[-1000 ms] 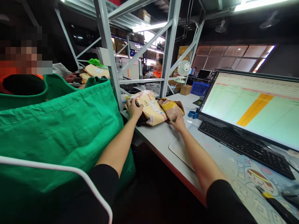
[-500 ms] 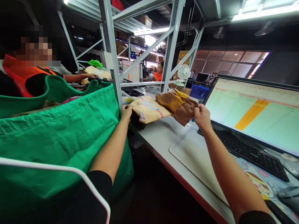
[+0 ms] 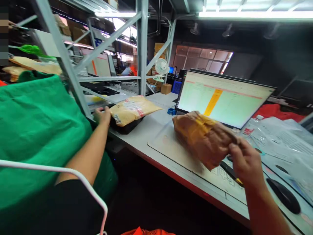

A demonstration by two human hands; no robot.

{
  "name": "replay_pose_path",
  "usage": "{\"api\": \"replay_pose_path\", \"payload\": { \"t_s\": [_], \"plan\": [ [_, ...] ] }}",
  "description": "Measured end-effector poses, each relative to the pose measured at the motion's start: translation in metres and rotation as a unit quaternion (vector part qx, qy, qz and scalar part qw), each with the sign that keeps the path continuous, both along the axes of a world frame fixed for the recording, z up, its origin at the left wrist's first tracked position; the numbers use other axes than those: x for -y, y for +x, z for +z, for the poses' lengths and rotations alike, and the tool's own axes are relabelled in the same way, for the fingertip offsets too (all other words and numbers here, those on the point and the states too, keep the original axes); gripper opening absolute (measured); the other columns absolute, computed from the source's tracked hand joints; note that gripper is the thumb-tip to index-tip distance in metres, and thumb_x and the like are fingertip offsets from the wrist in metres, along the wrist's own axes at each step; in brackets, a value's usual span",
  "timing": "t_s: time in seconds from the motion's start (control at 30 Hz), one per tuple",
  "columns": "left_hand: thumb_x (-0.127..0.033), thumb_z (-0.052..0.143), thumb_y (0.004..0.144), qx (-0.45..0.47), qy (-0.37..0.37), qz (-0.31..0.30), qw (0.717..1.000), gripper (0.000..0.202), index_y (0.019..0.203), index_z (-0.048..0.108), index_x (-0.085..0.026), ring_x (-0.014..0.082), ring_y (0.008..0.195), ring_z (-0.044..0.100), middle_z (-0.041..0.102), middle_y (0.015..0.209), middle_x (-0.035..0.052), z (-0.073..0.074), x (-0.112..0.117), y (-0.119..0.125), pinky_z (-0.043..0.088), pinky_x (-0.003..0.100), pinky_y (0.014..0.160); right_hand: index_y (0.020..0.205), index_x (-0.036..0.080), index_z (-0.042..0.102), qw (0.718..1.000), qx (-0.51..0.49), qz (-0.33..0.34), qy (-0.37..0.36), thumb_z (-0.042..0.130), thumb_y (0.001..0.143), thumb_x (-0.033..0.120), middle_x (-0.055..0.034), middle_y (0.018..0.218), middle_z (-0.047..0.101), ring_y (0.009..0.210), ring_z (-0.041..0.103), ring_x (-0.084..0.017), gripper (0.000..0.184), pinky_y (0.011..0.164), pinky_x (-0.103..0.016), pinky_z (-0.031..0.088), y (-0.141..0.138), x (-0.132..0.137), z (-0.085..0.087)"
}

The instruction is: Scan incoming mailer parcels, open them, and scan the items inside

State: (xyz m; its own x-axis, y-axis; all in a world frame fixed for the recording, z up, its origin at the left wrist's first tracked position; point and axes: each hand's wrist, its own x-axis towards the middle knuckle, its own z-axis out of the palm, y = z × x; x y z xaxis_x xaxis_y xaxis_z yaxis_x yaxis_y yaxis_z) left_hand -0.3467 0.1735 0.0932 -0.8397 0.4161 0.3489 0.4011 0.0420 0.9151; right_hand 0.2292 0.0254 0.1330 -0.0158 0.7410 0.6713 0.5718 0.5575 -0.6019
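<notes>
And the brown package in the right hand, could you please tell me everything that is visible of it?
The brown package looks like soft, crinkled plastic with a glossy yellow band across it. It is bulky and creased. The right hand grips it at one end, tilted, over the desk mat and partly in front of the monitor. Whether its underside touches the mat cannot be told.

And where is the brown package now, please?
In the head view, right of centre: the right grip holds the brown package by one end, in front of the monitor.
</notes>
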Motion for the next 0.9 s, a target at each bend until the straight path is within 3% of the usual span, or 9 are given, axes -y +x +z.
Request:
{"api": "replay_pose_path", "payload": {
  "t_s": [0.1, 0.2, 0.27, 0.33, 0.47, 0.57, 0.77, 0.83, 0.9],
  "plan": [
    [-0.019, 0.057, 0.097, -0.101, 0.061, -0.015, 0.993, 0.019, 0.114, 0.056, -0.013, 0.0311, 0.141, 0.051, 0.06, 0.141, 0.0196, 0.01, 0.035, 0.05, 0.036, 0.05, 0.125, 0.114, 0.02, 0.072, 0.974, 0.176, 0.12, -0.079, 0.054, 0.104, 0.033, -0.0094, 0.106, 0.075, 0.092, 0.072, -0.021, 0.024, 0.088, -0.033, 0.062, 0.008, 0.047, -0.031],
    [-0.041, 0.064, 0.097, -0.233, 0.057, -0.273, 0.932, 0.028, 0.115, 0.067, -0.021, 0.0256, 0.113, 0.068, 0.071, 0.122, 0.0065, -0.005, 0.079, 0.124, 0.054, 0.042, 0.107, 0.12, 0.022, 0.075, 0.899, 0.275, 0.238, -0.243, 0.056, 0.096, 0.019, -0.0112, 0.148, 0.066, 0.134, 0.065, -0.027, 0.031, 0.114, -0.043, 0.055, 0.008, 0.069, -0.054],
    [-0.05, 0.064, 0.1, -0.294, 0.005, -0.456, 0.84, 0.037, 0.123, 0.068, -0.022, 0.0262, 0.126, 0.065, 0.071, 0.131, 0.0069, -0.023, 0.094, 0.172, 0.049, 0.044, 0.116, 0.129, 0.026, 0.075, 0.875, 0.284, 0.247, -0.304, 0.062, 0.093, 0.019, -0.0073, 0.159, 0.058, 0.146, 0.057, -0.029, 0.039, 0.12, -0.046, 0.051, 0.015, 0.076, -0.058],
    [-0.056, 0.064, 0.1, -0.292, -0.029, -0.525, 0.799, 0.049, 0.135, 0.065, -0.021, 0.0285, 0.135, 0.061, 0.067, 0.141, 0.0093, -0.039, 0.093, 0.209, 0.044, 0.047, 0.122, 0.142, 0.031, 0.07, 0.88, 0.274, 0.235, -0.308, 0.071, 0.094, 0.029, -0.0057, 0.16, 0.057, 0.146, 0.057, -0.029, 0.048, 0.12, -0.047, 0.052, 0.026, 0.078, -0.053],
    [-0.061, 0.069, 0.094, -0.267, -0.07, -0.504, 0.819, 0.06, 0.137, 0.064, -0.019, 0.0337, 0.141, 0.053, 0.062, 0.146, 0.013, -0.057, 0.072, 0.246, 0.04, 0.053, 0.125, 0.14, 0.033, 0.067, 0.943, 0.198, 0.169, -0.205, 0.063, 0.105, 0.043, -0.0043, 0.15, 0.066, 0.137, 0.065, -0.024, 0.037, 0.115, -0.042, 0.056, 0.027, 0.057, -0.037],
    [-0.066, 0.079, 0.087, -0.321, -0.091, -0.48, 0.811, 0.064, 0.128, 0.067, -0.018, 0.0377, 0.144, 0.045, 0.062, 0.14, 0.0137, -0.056, 0.068, 0.253, 0.037, 0.056, 0.127, 0.138, 0.027, 0.066, 0.969, 0.166, 0.122, -0.135, 0.052, 0.11, 0.045, -0.0073, 0.146, 0.068, 0.135, 0.065, -0.023, 0.035, 0.119, -0.046, 0.053, -0.001, 0.024, -0.048],
    [-0.059, 0.079, 0.089, -0.34, -0.134, -0.537, 0.76, 0.087, 0.159, 0.043, -0.021, 0.0353, 0.156, 0.039, 0.043, 0.166, 0.0161, -0.077, 0.085, 0.23, 0.033, 0.055, 0.131, 0.172, 0.028, 0.034, 0.936, 0.283, 0.081, -0.192, 0.063, 0.098, 0.065, -0.0085, 0.181, 0.018, 0.169, 0.011, -0.037, 0.087, 0.134, -0.065, 0.019, -0.03, -0.021, -0.104],
    [-0.047, 0.07, 0.095, -0.332, -0.135, -0.531, 0.768, 0.085, 0.168, 0.032, -0.022, 0.0338, 0.162, 0.03, 0.033, 0.173, 0.0156, -0.094, 0.097, 0.225, 0.031, 0.055, 0.132, 0.177, 0.026, 0.019, 0.93, 0.292, 0.077, -0.21, 0.064, 0.095, 0.07, -0.0106, 0.182, 0.01, 0.169, 0.005, -0.036, 0.103, 0.135, -0.063, 0.015, -0.024, -0.024, -0.114],
    [-0.033, 0.056, 0.099, -0.308, -0.11, -0.489, 0.809, 0.072, 0.166, 0.035, -0.02, 0.0318, 0.161, 0.034, 0.038, 0.171, 0.0165, -0.109, 0.11, 0.227, 0.033, 0.054, 0.131, 0.178, 0.024, 0.013, 0.929, 0.288, 0.082, -0.218, 0.064, 0.093, 0.074, -0.0126, 0.182, 0.009, 0.169, 0.003, -0.035, 0.111, 0.135, -0.063, 0.014, -0.019, -0.026, -0.117]
  ]
}}
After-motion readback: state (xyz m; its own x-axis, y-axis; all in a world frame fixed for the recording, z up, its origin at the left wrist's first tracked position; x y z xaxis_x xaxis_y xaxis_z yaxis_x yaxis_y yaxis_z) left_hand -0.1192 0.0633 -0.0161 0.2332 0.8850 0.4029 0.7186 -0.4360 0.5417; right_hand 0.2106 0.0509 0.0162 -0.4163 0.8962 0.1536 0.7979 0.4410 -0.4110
